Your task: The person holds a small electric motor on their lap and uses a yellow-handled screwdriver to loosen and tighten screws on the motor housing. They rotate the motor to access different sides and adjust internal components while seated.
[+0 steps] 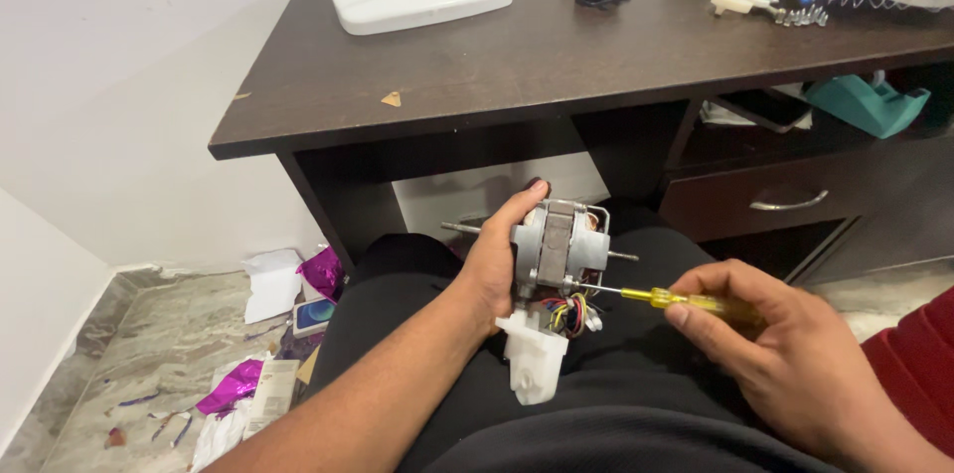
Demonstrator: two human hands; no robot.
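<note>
A grey metal fan motor with a white plastic housing (556, 264) is gripped by the left hand (497, 259) over the lap, at six o'clock from the dark wooden desk (517, 66). A yellow-handled screwdriver (676, 301) is held closed in the right hand (775, 354), its tip touching the motor from three o'clock.

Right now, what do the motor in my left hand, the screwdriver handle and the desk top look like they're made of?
Motor: grey bare metal, dull sheen, with a white moulded part below that looks like plastic. Screwdriver handle: see-through yellow, probably plastic; the shaft looks like steel. Desk top: dark brown wood-look board, likely laminate, since a chip shows pale core.
</note>
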